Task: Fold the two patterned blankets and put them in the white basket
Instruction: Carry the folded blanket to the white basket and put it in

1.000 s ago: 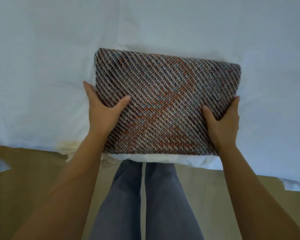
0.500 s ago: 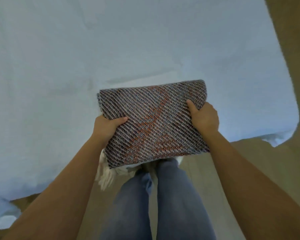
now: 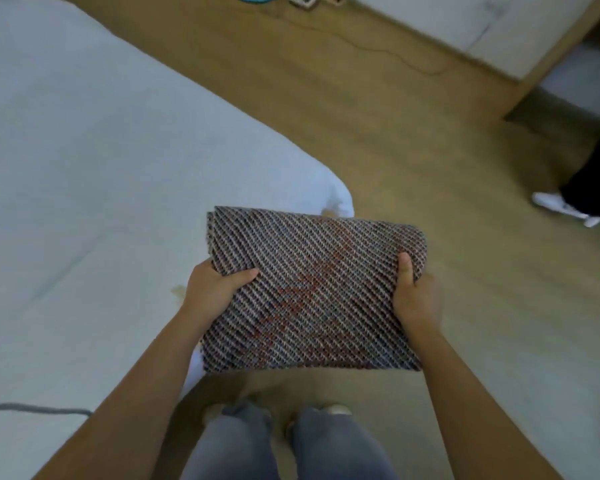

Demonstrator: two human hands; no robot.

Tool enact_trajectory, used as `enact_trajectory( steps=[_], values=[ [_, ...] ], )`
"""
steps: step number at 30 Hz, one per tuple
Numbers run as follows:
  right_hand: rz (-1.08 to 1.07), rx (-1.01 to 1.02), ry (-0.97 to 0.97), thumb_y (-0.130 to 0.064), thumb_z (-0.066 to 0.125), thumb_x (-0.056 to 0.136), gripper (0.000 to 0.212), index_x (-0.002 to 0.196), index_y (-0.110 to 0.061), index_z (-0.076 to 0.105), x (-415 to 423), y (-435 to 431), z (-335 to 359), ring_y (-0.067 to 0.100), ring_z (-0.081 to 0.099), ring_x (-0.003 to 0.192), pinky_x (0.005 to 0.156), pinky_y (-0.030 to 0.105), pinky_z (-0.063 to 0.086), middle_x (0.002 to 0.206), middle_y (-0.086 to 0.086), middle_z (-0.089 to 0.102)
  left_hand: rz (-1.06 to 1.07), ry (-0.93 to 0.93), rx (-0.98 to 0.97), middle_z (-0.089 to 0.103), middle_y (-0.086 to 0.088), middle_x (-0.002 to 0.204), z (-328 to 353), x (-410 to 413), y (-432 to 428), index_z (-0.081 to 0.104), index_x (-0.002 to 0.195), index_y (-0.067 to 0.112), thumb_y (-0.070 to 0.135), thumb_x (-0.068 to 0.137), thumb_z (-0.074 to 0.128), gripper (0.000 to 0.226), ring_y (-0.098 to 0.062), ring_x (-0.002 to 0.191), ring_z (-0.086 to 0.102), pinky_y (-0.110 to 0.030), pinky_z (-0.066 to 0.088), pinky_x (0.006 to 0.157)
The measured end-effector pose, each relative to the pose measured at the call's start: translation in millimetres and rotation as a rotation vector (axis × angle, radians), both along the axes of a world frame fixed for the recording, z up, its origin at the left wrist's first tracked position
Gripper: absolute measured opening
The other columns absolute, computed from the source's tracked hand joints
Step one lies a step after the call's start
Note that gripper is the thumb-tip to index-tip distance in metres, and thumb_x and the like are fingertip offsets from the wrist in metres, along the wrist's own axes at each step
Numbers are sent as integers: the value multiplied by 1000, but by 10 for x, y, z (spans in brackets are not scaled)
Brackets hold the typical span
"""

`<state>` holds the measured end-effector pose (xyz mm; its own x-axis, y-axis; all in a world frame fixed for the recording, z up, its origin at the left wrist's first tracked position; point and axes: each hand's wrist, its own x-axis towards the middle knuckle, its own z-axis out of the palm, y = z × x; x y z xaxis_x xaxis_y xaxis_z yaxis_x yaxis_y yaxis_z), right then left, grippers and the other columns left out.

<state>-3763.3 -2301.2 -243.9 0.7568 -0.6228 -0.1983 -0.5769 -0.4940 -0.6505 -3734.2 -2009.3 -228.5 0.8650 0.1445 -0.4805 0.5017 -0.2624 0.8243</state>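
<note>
A folded patterned blanket [image 3: 312, 289], woven in dark, grey and orange diagonal stripes, is held flat in the air in front of my body, beside the corner of the bed. My left hand [image 3: 212, 289] grips its left edge, thumb on top. My right hand [image 3: 414, 296] grips its right edge, thumb on top too. The fingers of both hands are hidden under the blanket. No white basket and no second blanket are in view.
The bed [image 3: 84, 202] with a white sheet fills the left side. Wooden floor [image 3: 430, 150] spreads to the right. Another person's dark leg and white shoe [image 3: 565, 207] stand at the right edge. A thin cable [image 3: 378, 46] lies on the floor far off. White furniture [image 3: 465, 22] stands top right.
The blanket was lifted off the bed with both hands and carried clear of it. The view has swung right, bringing the floor and bed corner into sight.
</note>
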Motion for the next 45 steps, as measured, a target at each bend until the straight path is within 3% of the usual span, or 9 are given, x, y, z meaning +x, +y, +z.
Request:
enact_trajectory(
  steps=[5, 9, 15, 20, 23, 28, 32, 35, 45],
  values=[
    [-285, -65, -30, -63, 28, 90, 66, 77, -4, 55, -728, -1493, 273, 34, 59, 73, 60, 33, 40, 78, 20, 60, -307, -56, -30, 66, -4, 113, 216, 91, -1701, 62, 101, 28, 31, 68, 81, 38, -20, 91, 60, -37, 47, 90],
    [-528, -115, -46, -60, 30, 91, 62, 60, -8, 45, -1447, -2495, 432, 29, 52, 58, 50, 34, 38, 62, 13, 54, -533, -49, -75, 64, 2, 99, 303, 30, -3080, 61, 96, 31, 31, 68, 81, 34, -14, 80, 58, -29, 45, 81],
    [-837, -167, -64, -53, 31, 94, 64, 90, 2, 63, -2318, -3509, 485, 37, 60, 88, 70, 36, 42, 93, 24, 65, -872, -30, -141, 60, 4, 95, 359, -140, -4823, 57, 97, 28, 28, 72, 79, 33, -15, 80, 58, -30, 45, 80],
    [-1044, -145, -82, -50, 35, 94, 52, 63, -12, 50, -2672, -4207, 432, 21, 51, 63, 51, 27, 31, 63, 1, 52, -1089, -31, -157, 64, 4, 92, 332, -175, -6125, 62, 94, 26, 27, 71, 79, 28, -11, 75, 61, -27, 45, 76],
    [-1192, -125, -106, -49, 37, 93, 49, 59, -16, 48, -2720, -4605, 408, 18, 50, 58, 50, 26, 33, 60, -1, 51, -1219, -17, -150, 64, 3, 92, 332, -134, -6917, 63, 96, 24, 27, 71, 79, 29, -10, 74, 61, -26, 46, 74],
    [-1394, -113, -115, -48, 38, 94, 50, 58, -15, 47, -2769, -5198, 393, 18, 47, 52, 49, 27, 34, 56, 0, 50, -1408, 0, -102, 65, -1, 100, 414, -101, -8176, 64, 109, 15, 28, 69, 80, 45, -20, 85, 63, -33, 49, 84],
    [-1540, -96, -63, -48, 35, 95, 51, 66, -11, 53, -2865, -5690, 317, 23, 52, 64, 56, 29, 33, 68, 6, 55, -1545, 3, -74, 67, -7, 113, 414, -219, -9082, 63, 113, 13, 27, 72, 78, 47, -25, 97, 64, -43, 49, 94],
    [-1625, -95, -71, -48, 35, 95, 52, 55, -16, 43, -3010, -6127, 259, 24, 52, 61, 56, 29, 33, 64, 8, 54, -1612, 2, -71, 66, -8, 114, 370, -431, -9777, 62, 114, 12, 25, 73, 77, 46, -25, 97, 63, -41, 49, 93],
    [-1767, -48, -104, -49, 36, 94, 50, 56, -18, 42, -3779, -8105, 174, 24, 52, 62, 57, 30, 36, 62, 4, 53, -1714, 99, -24, 64, -9, 118, 165, -1362, -12150, 59, 119, 11, 27, 75, 75, 49, -28, 99, 62, -40, 48, 92]
  ],
)
